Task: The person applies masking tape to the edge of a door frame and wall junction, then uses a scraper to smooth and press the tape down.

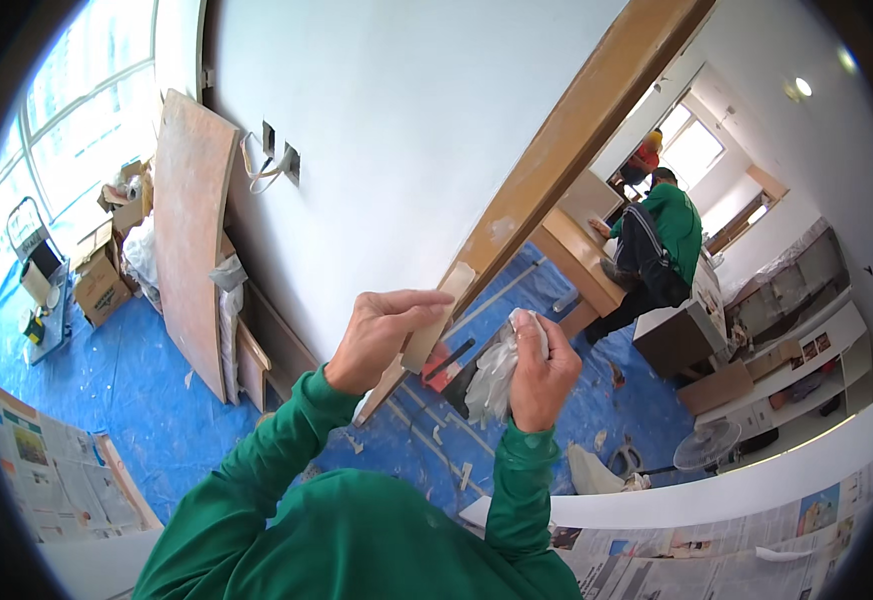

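Note:
My left hand [391,330] pinches a pale, flat strip [440,319], possibly tape or sandpaper, between thumb and fingers, in front of a wooden door frame or wall-end trim [534,172]. The strip lies over the lower part of the trim; whether it touches the wood I cannot tell. In my right hand [541,367], to the right of the trim, is a crumpled whitish cloth or plastic wad [493,379], held between thumb and fingers with its loose part hanging down to the left. A whitish patch marks the trim above the strip.
Blue sheeting [144,390] covers the floor. Wood panels [193,240] lean at left, near cardboard boxes [99,285]. Wires [260,172] stick out of the white wall [376,135]. A co-worker in green [669,232] sits farther off, another person beyond. A fan [706,445] and newspaper-covered surfaces [706,562] are at right.

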Motion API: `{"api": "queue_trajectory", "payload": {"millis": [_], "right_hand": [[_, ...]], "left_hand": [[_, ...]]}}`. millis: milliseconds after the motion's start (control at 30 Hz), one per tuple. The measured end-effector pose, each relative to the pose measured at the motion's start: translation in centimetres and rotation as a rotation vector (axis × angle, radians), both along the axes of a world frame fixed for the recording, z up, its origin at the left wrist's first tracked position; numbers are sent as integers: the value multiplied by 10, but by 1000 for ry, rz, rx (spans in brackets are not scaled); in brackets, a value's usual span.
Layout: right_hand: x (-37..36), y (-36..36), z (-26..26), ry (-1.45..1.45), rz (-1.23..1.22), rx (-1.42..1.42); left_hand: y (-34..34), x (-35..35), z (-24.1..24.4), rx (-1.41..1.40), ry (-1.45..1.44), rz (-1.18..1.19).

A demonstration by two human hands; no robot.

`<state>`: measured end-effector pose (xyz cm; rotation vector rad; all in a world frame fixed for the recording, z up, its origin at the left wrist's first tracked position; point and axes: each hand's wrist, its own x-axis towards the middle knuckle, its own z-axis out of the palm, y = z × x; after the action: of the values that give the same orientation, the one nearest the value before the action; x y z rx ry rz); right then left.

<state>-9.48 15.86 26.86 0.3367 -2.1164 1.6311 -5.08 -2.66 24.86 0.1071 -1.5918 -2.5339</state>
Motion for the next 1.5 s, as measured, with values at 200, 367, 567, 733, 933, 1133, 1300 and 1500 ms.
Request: {"api": "queue_trajectory", "payload": {"millis": [200, 367, 567, 733, 933, 1133, 1300, 1500], "right_hand": [[-3, -16, -2, 32, 10, 66], [-9, -22, -11, 31, 83, 81], [-15, -20, -25, 160, -58, 76], [-26, 51, -48, 461, -243, 281], [25, 69, -68, 545, 32, 712], [16, 50, -53, 701, 68, 842], [9, 53, -51, 758, 78, 640], [14, 59, -53, 414, 148, 408]], "left_hand": [[-6, 7, 8, -210, 23, -124], [-7, 3, 7, -362, 82, -71], [-5, -3, 2, -388, 63, -2], [-9, -6, 7, -356, 49, 38], [-5, -15, 2, -261, -27, 2], [2, -10, 1, -259, -3, 10], [4, 4, 6, -274, -27, 46], [3, 7, -2, -365, 18, 127]]}}
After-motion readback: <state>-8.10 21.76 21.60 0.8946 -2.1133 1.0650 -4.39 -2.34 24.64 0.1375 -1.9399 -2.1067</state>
